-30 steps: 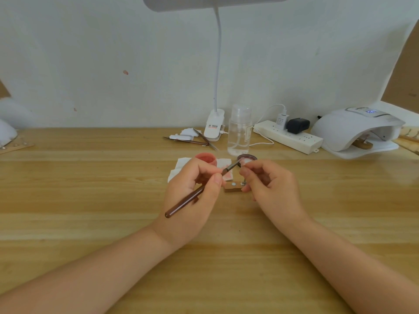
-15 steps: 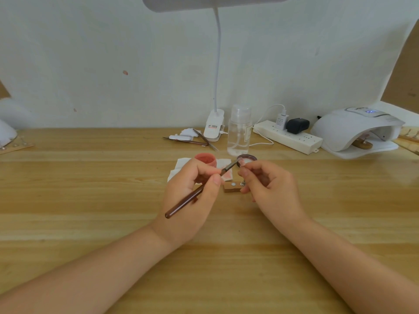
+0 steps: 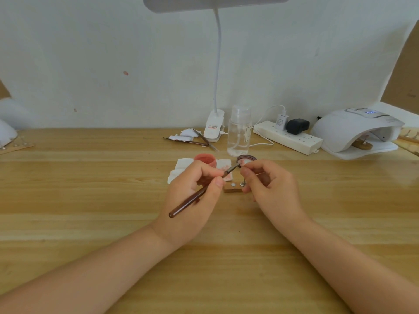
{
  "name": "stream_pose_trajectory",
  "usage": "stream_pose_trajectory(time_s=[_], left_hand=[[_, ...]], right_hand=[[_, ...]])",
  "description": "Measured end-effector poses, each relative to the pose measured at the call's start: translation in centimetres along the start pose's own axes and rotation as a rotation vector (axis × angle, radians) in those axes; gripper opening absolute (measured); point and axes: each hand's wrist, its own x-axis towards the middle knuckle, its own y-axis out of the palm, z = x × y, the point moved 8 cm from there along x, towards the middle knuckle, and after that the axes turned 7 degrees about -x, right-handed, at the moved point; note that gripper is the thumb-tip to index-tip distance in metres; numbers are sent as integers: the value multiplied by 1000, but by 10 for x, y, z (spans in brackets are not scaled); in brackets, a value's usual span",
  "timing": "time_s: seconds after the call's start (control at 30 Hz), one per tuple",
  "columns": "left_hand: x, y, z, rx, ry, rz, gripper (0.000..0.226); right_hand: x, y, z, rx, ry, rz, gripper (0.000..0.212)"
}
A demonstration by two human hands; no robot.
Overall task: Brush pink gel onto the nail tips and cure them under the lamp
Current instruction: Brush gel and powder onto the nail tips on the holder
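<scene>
Nothing has moved: left hand (image 3: 192, 198) pinches brush (image 3: 199, 192), right hand (image 3: 269, 189) pinches tip (image 3: 244, 164); painting underway, lamp (image 3: 356, 130) at two o'clock awaits.

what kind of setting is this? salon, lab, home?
Probably a home or small-studio nail-art desk, not clearly a salon: a curing lamp at the back right, a pink gel pot on tissue, and a brush in the left hand, all on a plain wooden table.

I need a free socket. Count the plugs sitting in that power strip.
2. A white charger sits near the left end of the power strip, at the back of the table. A black adapter is plugged in just to its right. No others show.
</scene>
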Motion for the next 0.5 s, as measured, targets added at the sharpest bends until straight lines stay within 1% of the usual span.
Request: stream_pose_trajectory(time_s=[0.07, 0.13, 0.23, 0.3, 0.37, 0.43, 0.5], left_hand=[[-1, 0, -7, 46, 70, 24, 9], [-1, -3, -10, 58, 78, 5, 9], [8, -12, -10, -22, -28, -81, 8], [18, -22, -12, -44, -55, -153, 20], [31, -38, -13, 18, -101, -236, 23], [41, -55, -7, 106, -186, -306, 21], [49, -68, 3, 175, -300, -328, 18]], right_hand=[[0, -1, -1, -2, 3, -4, 22], [0, -1, -2, 6, 19, -8, 20], [0, -2, -3, -8, 29, -15, 17], [0, -1, -2, -34, 23, -10, 17], [-1, 1, -1, -55, 14, 3, 19], [-1, 3, -1, -68, 15, 13, 19], [-1, 4, -2, -90, 15, 16, 18]])
